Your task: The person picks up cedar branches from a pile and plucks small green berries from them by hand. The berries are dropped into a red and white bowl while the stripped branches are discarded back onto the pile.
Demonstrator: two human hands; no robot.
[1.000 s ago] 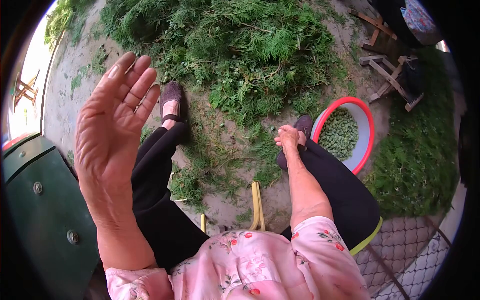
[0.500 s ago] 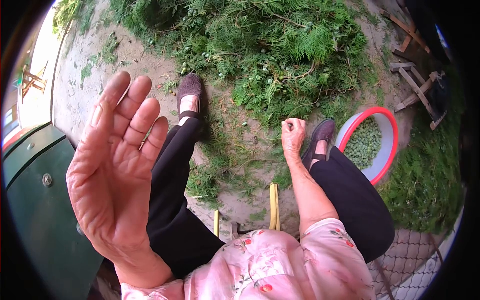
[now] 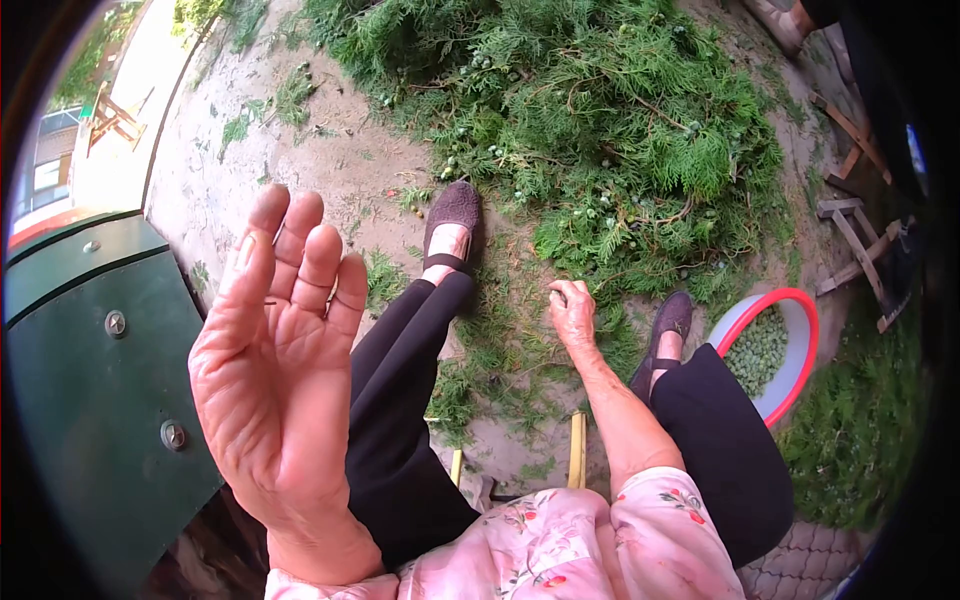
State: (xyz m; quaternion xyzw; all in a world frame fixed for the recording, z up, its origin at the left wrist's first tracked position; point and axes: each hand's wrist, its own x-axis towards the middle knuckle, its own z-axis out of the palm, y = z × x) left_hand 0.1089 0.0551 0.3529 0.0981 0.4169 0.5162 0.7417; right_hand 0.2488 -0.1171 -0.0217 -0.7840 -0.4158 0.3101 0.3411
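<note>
Head cam view, so here's what I've got: my left hand (image 3: 285, 390) is up close to the lens, palm showing, fingers up and a bit bent, pretty much open with nothing in it. My right hand (image 3: 573, 315) is down low, fingers curled in loosely, and honestly I can't tell if there's something small pinched in there. It's just beside the near edge of the branches (image 3: 650, 130), a big leafy green heap on the ground past my shoes (image 3: 456, 210). Loose sprigs are scattered around between my feet. The tub (image 3: 808, 335) with the red rim sits just beside my right shoe, with a bunch of little green cones (image 3: 757, 352) in it. Green box (image 3: 85, 370) is off to my left.
</note>
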